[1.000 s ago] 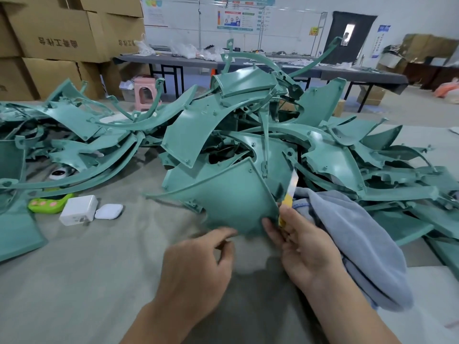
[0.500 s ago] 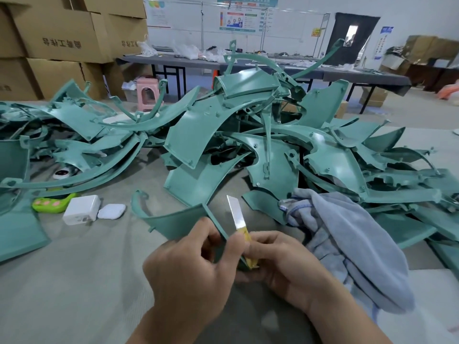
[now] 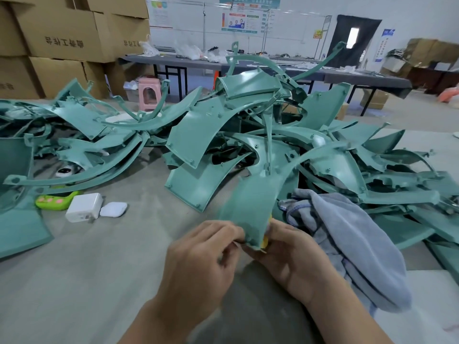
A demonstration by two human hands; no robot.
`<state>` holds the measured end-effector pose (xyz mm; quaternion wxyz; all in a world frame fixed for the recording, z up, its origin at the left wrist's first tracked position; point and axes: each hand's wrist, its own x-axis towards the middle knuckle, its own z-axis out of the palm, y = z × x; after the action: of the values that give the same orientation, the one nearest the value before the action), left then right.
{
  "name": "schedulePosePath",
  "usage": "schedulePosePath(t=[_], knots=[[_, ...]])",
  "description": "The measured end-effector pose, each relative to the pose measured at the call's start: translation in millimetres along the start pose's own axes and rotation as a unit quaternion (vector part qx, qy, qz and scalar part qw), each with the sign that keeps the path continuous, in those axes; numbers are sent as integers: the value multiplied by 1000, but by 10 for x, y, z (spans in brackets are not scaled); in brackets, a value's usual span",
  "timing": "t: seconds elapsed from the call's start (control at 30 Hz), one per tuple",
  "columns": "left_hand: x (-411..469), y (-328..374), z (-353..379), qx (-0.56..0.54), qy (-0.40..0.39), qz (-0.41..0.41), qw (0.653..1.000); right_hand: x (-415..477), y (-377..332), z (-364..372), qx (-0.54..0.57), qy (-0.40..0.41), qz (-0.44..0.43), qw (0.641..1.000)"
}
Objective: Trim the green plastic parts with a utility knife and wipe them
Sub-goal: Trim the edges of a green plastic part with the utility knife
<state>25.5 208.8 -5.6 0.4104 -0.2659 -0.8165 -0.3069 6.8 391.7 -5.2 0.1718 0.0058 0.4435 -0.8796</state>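
One curved green plastic part (image 3: pixel 248 202) stands before an uncountable heap of green parts (image 3: pixel 206 135), its lower edge pinched by the left hand (image 3: pixel 198 254). The right hand (image 3: pixel 290 256) grips one yellow utility knife (image 3: pixel 265 240), blade hidden. One grey towel (image 3: pixel 352 244), one white charger (image 3: pixel 84 207) and one white case (image 3: pixel 113 209) lie on the grey-covered table (image 3: pixel 99 269); stacked cardboard boxes (image 3: pixel 64 36) stand behind.

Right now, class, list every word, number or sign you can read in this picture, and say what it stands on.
Front cardboard box: dark Chinese characters, apparently reversed; only "工" reads surely.
Neighbouring box: same print, partly hidden.
Wall charts: too small to read.
Yellow sign, blue notice: blurred.
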Motion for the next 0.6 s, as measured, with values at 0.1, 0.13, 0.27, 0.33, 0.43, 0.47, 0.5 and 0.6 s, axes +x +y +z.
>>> schedulePosePath(t=[0.1,0.13,0.27,0.33,0.43,0.47,0.5,0.6], knots=[[-4,-61,-2,-48,-35,-107,992,-13,8,35,-10,-4,-12,1000],[-7,-75,-5,-72,-61,-143,985,-21,18,43,-29,1,-20,999],[-22,-86,47,-83,-135,-203,966,-29,78,90,-79,47,-37,995],[-33,-102,93,-46,-140,-182,972,-33,86,116,-100,46,-35,993],[-29,-121,122,-35,-143,-192,970,-41,54,119,-112,51,-46,991],[-24,-126,126,-42,-141,-194,970,-46,45,106,-113,52,-57,991],[-18,-122,132,-47,-139,-197,969,-51,32,99,-118,53,-69,989],[-15,-116,150,-47,-138,-212,966,-54,1,78,-153,62,-115,980]])
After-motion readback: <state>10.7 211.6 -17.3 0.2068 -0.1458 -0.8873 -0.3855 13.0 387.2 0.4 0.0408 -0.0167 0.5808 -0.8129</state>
